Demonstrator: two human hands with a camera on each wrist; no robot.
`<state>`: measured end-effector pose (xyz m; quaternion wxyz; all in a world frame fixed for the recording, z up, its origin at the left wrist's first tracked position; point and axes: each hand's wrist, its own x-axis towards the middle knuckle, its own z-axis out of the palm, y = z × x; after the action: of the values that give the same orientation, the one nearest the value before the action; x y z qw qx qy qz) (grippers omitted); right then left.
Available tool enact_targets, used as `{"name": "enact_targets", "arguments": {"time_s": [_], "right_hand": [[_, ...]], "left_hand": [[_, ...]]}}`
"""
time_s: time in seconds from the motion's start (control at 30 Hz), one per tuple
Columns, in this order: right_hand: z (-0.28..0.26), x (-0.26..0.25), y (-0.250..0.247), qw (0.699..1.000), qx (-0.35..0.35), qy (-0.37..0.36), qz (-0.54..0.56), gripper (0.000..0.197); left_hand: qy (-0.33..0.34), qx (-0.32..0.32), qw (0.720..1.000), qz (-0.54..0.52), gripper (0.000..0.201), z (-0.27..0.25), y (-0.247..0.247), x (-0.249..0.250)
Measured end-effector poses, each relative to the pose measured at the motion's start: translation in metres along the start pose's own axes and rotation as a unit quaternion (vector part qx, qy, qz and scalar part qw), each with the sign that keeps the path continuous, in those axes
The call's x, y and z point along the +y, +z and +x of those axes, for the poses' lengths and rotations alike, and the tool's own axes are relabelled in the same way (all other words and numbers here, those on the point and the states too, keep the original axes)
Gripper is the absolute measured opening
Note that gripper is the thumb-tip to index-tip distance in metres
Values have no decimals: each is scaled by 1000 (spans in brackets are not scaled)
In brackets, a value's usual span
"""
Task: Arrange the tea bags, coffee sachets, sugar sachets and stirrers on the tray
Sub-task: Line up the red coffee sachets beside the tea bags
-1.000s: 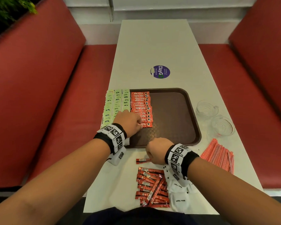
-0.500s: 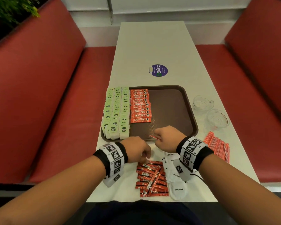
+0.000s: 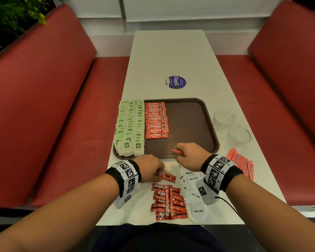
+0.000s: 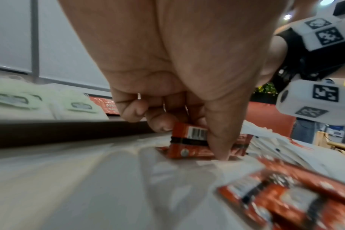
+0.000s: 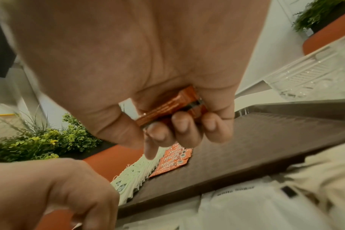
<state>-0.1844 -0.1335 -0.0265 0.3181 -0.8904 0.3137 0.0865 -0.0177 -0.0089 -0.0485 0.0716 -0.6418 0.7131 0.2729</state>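
Observation:
A brown tray [image 3: 193, 124] holds rows of green tea bags [image 3: 130, 124] on its left side and a column of red coffee sachets [image 3: 156, 120] beside them. My right hand [image 3: 186, 155] hovers over the tray's near edge and grips a red coffee sachet [image 3: 176, 151] [image 5: 167, 105]. My left hand [image 3: 151, 168] is on the table just in front of the tray and pinches another red sachet [image 3: 168, 176] [image 4: 189, 138]. A loose pile of red sachets [image 3: 168, 202] lies near me, with white sugar sachets [image 3: 193, 193] to its right. Red stirrers [image 3: 241, 160] lie at the right.
Two clear glass dishes [image 3: 224, 117] [image 3: 241, 134] stand right of the tray. A round purple sticker [image 3: 175, 82] is on the white table [image 3: 171, 57] beyond it. Red bench seats [image 3: 71, 115] flank the table on both sides.
My left hand left the coffee column on the tray and came back to the near table, taking a red sachet. My right hand carried its sachet forward over the tray's near edge.

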Motion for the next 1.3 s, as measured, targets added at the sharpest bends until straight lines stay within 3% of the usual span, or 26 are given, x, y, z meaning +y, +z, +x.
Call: {"name": "enact_targets", "arguments": {"time_s": [0.07, 0.3, 0.47, 0.6, 0.9, 1.03, 1.3], "right_hand": [[2, -2, -1, 1000, -1, -10, -10, 7], [13, -14, -5, 998, -56, -20, 14, 37], [22, -17, -8, 996, -73, -33, 29, 26], [25, -16, -12, 998, -43, -45, 26, 20], [31, -6, -23, 999, 11, -2, 48, 17], [31, -1, -27, 998, 26, 10, 59, 29], [36, 5, -28, 997, 48, 24, 58, 33]], "left_hand": [[-8, 35, 999, -5, 10, -3, -6, -6], [-9, 123, 992, -27, 11, -12, -28, -19], [4, 177, 984, -39, 16, -13, -31, -28], [-31, 206, 972, -111, 13, -10, -36, -35], [-138, 210, 967, -47, 5, 28, -48, -55], [-186, 175, 967, 5, 10, 52, -47, -65], [-224, 156, 961, 38, 18, 78, -43, -72]]}}
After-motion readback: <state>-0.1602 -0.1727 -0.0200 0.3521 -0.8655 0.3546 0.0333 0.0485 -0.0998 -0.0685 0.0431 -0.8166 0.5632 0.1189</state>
